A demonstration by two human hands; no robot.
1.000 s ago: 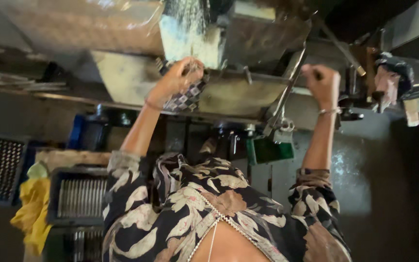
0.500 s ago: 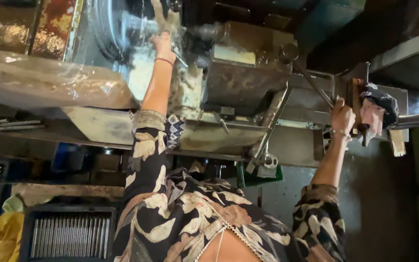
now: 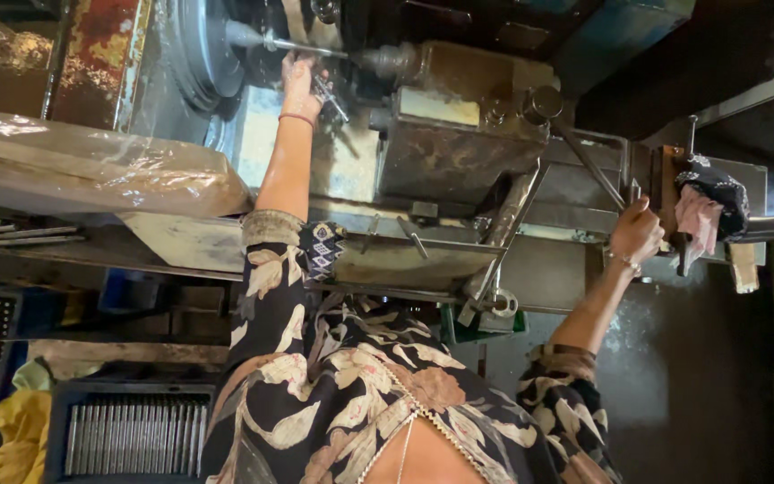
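Head view is showing the left hand (image 3: 300, 82) reaching up to the lathe's chuck (image 3: 192, 54), its fingers closing around a small metal key (image 3: 327, 90) just beside a thin rod (image 3: 302, 44) that is sticking out of the chuck. How the key is meeting the rod is hard to make out, since the fingers are covering that spot. The right hand (image 3: 635, 235) is wrapping shut on a lever (image 3: 591, 167) at the right end of the machine; the grip end of the lever is lying hidden inside the fist. Just beside that hand one rag (image 3: 705, 208), pink and dark, is hanging over a metal bracket. Between the two hands one grey carriage block (image 3: 454, 152) is sitting on the lathe bed, with one round knob (image 3: 542, 103) on top. Both sleeves, two in all, are showing a black and cream leaf print, and the torso is filling the lower middle of the view, hiding the machine's base. At far left one plastic-wrapped bundle (image 3: 91, 170) is lying across the surface, its left end cut off by the edge. Lower left, one tray of metal rods (image 3: 132, 436) is standing in shadow; the rods are too many and too close to count. One yellow cloth (image 3: 18, 430) is lying beside it, partly cut off.
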